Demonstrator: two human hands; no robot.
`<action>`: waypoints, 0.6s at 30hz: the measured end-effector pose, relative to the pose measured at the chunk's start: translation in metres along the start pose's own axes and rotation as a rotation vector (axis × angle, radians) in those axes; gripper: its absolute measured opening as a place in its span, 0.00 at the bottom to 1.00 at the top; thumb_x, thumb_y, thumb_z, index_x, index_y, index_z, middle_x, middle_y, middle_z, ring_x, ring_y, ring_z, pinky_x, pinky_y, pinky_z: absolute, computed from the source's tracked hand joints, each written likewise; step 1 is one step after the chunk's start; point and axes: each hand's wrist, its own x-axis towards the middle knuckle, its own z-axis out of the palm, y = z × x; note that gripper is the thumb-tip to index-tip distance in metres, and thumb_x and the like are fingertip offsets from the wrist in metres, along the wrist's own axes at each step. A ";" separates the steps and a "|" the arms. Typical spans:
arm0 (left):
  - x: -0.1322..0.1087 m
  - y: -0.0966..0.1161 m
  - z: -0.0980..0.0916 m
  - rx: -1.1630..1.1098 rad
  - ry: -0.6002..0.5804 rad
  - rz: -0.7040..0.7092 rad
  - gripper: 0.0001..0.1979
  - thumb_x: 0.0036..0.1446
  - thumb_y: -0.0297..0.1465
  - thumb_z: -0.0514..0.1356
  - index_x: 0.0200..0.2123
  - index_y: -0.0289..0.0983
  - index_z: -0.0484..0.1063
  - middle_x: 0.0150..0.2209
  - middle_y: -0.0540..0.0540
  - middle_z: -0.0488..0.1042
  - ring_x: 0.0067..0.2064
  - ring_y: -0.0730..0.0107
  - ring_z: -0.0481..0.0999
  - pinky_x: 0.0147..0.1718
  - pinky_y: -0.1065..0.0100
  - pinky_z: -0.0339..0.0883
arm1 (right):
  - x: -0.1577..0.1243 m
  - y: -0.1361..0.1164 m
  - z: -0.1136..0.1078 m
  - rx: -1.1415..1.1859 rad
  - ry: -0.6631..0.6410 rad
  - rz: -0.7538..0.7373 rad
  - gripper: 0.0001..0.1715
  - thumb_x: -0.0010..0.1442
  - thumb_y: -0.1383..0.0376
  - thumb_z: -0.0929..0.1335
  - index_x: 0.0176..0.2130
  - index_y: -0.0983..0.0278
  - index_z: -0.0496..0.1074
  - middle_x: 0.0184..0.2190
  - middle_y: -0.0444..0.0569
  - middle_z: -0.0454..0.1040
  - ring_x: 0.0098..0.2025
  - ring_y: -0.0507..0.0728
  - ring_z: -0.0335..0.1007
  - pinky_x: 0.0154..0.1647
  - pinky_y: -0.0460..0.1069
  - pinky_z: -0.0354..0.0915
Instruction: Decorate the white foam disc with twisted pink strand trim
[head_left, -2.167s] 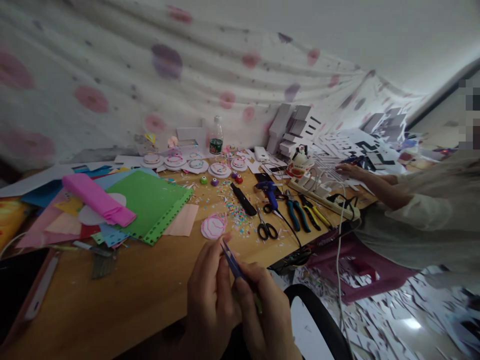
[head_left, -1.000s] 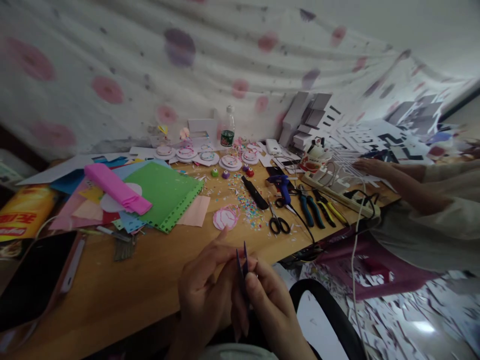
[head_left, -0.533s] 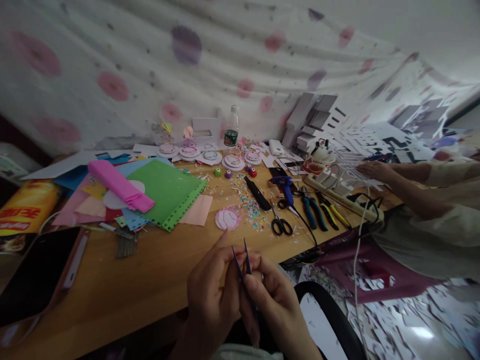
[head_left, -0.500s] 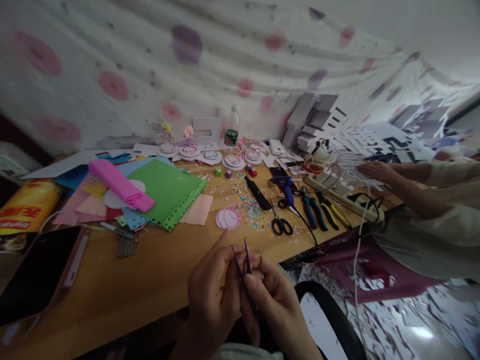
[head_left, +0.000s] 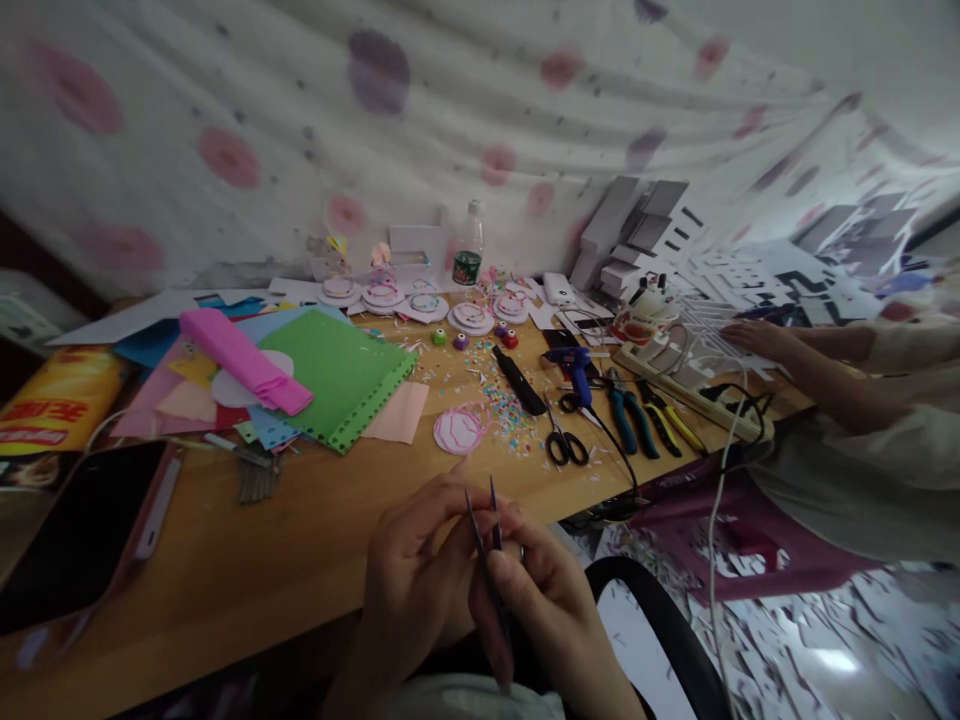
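Dark tweezers are gripped in my right hand, their two tips apart and pointing away from me. My left hand is curled close beside them, its fingers meeting those of the right hand near the tips. Whatever the left fingers pinch is too small or hidden to name. Both hands are held at the table's front edge. Just beyond them lies a white paper disc with pink string looped over it. Colourful confetti bits are scattered to its right.
Black-handled scissors, a black cutter, a blue glue gun and pliers lie right. Green paper and a phone are left. Decorated white discs and a bottle stand behind. A co-worker's hand is far right.
My left hand has shifted slightly left and its fingers have bent a little differently. The tweezers stay in my right hand, tips apart. The view has tilted slightly.
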 end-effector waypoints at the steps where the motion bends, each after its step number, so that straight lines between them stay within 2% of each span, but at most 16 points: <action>1: 0.000 0.001 0.000 0.009 0.000 0.009 0.08 0.65 0.30 0.61 0.36 0.44 0.80 0.32 0.54 0.81 0.36 0.75 0.80 0.39 0.76 0.70 | 0.000 0.000 0.000 0.000 0.007 0.000 0.14 0.70 0.54 0.68 0.41 0.62 0.66 0.15 0.34 0.65 0.13 0.44 0.54 0.17 0.38 0.54; 4: 0.000 0.005 0.004 0.083 0.007 0.067 0.10 0.66 0.28 0.58 0.36 0.44 0.79 0.34 0.54 0.82 0.36 0.75 0.80 0.46 0.73 0.69 | 0.000 0.000 0.002 -0.026 0.042 0.003 0.15 0.70 0.54 0.69 0.39 0.61 0.66 0.15 0.35 0.65 0.13 0.45 0.55 0.17 0.38 0.54; 6: -0.001 0.007 0.006 0.133 0.011 0.087 0.12 0.67 0.27 0.55 0.37 0.44 0.78 0.36 0.53 0.82 0.36 0.74 0.80 0.47 0.71 0.68 | 0.000 -0.001 0.002 -0.064 0.070 0.014 0.16 0.68 0.53 0.69 0.38 0.61 0.66 0.16 0.36 0.66 0.14 0.46 0.57 0.16 0.39 0.54; 11: -0.003 0.008 0.010 0.227 0.025 0.069 0.14 0.69 0.26 0.52 0.36 0.42 0.76 0.35 0.51 0.81 0.37 0.72 0.80 0.42 0.72 0.70 | 0.000 -0.002 0.000 -0.184 0.145 0.054 0.20 0.65 0.48 0.71 0.40 0.62 0.71 0.17 0.39 0.67 0.15 0.49 0.61 0.16 0.42 0.57; 18: -0.007 0.007 0.014 0.205 0.059 0.015 0.13 0.70 0.28 0.50 0.40 0.41 0.75 0.35 0.49 0.80 0.35 0.74 0.79 0.37 0.76 0.73 | -0.001 0.000 0.000 -0.214 0.197 0.104 0.22 0.62 0.44 0.71 0.40 0.60 0.73 0.17 0.40 0.68 0.14 0.51 0.61 0.15 0.44 0.58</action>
